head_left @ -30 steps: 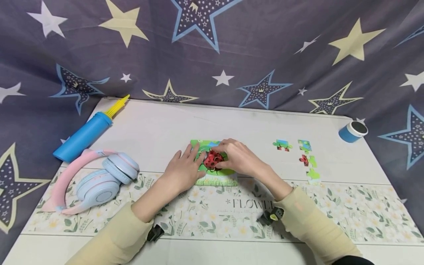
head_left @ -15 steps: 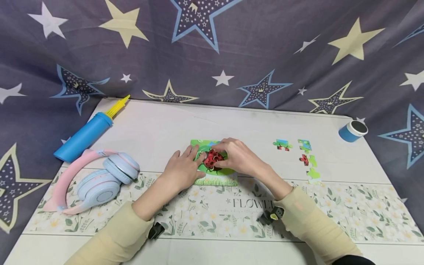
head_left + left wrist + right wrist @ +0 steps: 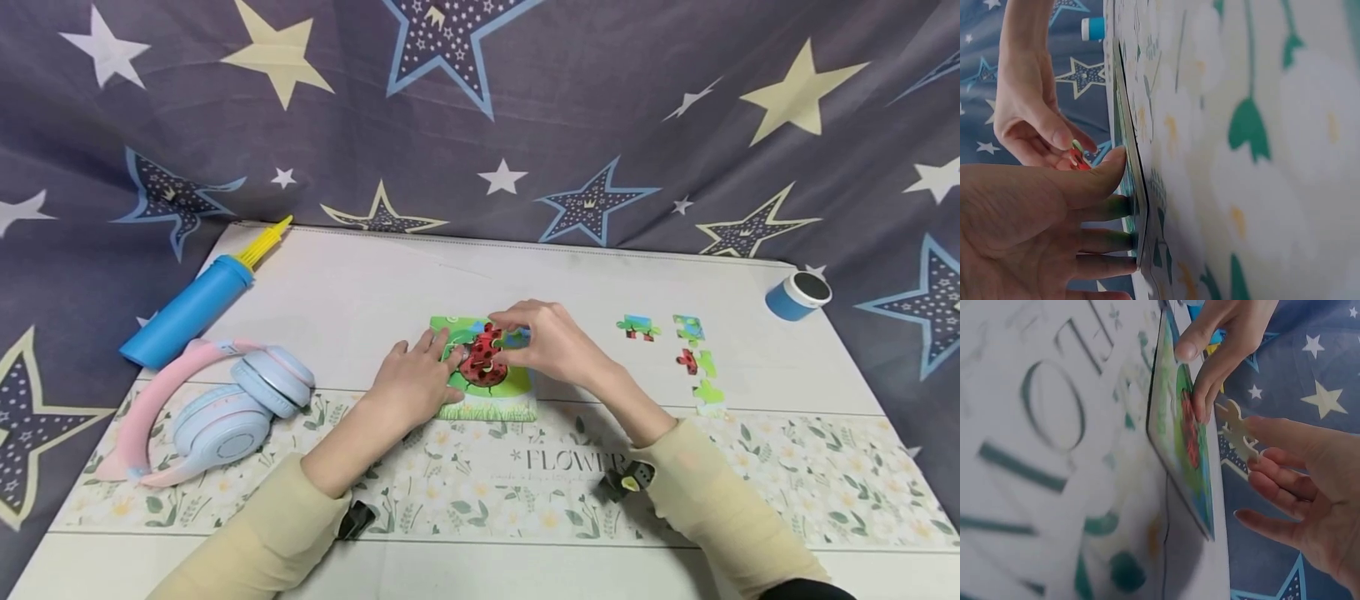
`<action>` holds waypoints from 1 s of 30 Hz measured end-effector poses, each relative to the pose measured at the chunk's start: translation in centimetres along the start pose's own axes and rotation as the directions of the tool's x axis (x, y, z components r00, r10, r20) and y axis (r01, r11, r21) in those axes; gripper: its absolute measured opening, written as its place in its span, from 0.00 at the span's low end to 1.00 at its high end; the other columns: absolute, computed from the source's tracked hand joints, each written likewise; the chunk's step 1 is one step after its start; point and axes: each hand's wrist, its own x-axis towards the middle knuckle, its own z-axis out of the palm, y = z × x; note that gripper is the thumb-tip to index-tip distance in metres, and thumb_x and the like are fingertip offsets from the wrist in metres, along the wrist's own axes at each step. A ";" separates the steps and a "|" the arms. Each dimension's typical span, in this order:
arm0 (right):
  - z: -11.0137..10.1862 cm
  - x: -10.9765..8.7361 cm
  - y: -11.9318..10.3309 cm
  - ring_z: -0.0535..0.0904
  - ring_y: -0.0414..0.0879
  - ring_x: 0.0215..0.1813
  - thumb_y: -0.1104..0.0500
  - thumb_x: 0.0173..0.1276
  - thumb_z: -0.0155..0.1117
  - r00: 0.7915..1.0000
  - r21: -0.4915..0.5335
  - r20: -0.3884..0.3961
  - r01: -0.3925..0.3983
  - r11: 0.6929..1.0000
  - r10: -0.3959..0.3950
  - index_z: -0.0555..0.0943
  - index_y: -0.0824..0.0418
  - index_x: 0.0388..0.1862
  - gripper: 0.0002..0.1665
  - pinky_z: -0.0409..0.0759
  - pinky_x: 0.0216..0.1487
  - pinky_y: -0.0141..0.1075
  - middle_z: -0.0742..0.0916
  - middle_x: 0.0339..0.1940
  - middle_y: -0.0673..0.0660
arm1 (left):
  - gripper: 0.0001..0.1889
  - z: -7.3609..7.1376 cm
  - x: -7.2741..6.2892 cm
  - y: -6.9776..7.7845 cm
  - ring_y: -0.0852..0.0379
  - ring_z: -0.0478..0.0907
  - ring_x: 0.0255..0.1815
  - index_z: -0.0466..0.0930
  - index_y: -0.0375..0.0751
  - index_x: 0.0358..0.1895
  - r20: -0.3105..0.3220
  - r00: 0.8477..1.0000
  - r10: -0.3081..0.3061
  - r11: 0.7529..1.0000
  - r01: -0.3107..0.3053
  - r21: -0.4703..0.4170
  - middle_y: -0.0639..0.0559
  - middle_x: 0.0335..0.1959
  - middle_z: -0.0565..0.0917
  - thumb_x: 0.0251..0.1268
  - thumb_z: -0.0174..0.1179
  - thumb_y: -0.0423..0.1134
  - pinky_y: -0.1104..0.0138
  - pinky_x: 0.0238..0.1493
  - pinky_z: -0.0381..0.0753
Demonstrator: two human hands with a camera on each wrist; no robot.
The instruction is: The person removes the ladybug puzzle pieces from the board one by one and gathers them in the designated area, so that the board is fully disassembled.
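Observation:
A ladybug puzzle board [image 3: 491, 408] with a green background and a grass strip lies in the middle of the table. My left hand [image 3: 411, 382] rests on its left side, fingers spread out and the thumb near the lower edge. Just above the board's upper right part, my right hand [image 3: 558, 346] pinches a jigsaw piece [image 3: 1235, 430] between thumb and fingers. In the right wrist view the piece shows its pale back and stands tilted, raised off the board. From the left wrist, a bit of its red and green face [image 3: 1079, 156] shows.
Several loose jigsaw pieces [image 3: 639, 327] lie right of the board. Pink and blue headphones [image 3: 225, 412] and a blue hand pump [image 3: 191, 308] with a yellow nozzle sit on the left. A blue jar [image 3: 798, 297] stands far right, before a star-patterned curtain [image 3: 600, 100].
My right hand has risen from the board and shifted slightly right, with the jigsaw piece now lifted in its fingers. The left hand has stayed in place on the board.

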 end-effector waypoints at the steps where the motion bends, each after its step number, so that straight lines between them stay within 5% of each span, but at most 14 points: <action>1: -0.1 -0.1 0.2 0.88 0.52 0.52 0.56 0.59 0.81 1.000 0.009 -0.009 0.001 1.000 -0.001 0.85 0.64 0.62 0.32 0.88 0.53 0.47 0.91 0.52 0.59 | 0.38 0.0 0.0 0.0 0.38 0.53 0.85 0.62 0.45 0.81 -0.002 1.000 0.000 1.000 0.000 0.002 0.36 0.85 0.53 0.74 0.56 0.59 0.41 0.79 0.64; 16: -0.1 -1.7 2.3 0.88 0.51 0.51 0.59 0.53 0.84 0.994 0.107 -0.105 -0.032 0.994 0.043 0.87 0.61 0.59 0.32 0.85 0.61 0.48 0.92 0.51 0.57 | 0.38 -0.1 0.1 0.1 0.37 0.57 0.84 0.66 0.46 0.79 -0.025 1.000 -0.004 1.000 0.004 -0.013 0.35 0.83 0.56 0.71 0.60 0.58 0.41 0.77 0.66; 30: -1.1 -4.0 4.5 0.87 0.49 0.55 0.55 0.50 0.86 0.952 0.244 -0.166 -0.213 0.946 0.257 0.88 0.49 0.58 0.33 0.74 0.75 0.53 0.92 0.50 0.52 | 0.38 -0.4 0.2 0.3 0.38 0.59 0.83 0.67 0.46 0.78 -0.028 1.000 -0.012 1.000 0.012 0.013 0.36 0.83 0.58 0.69 0.61 0.59 0.42 0.77 0.68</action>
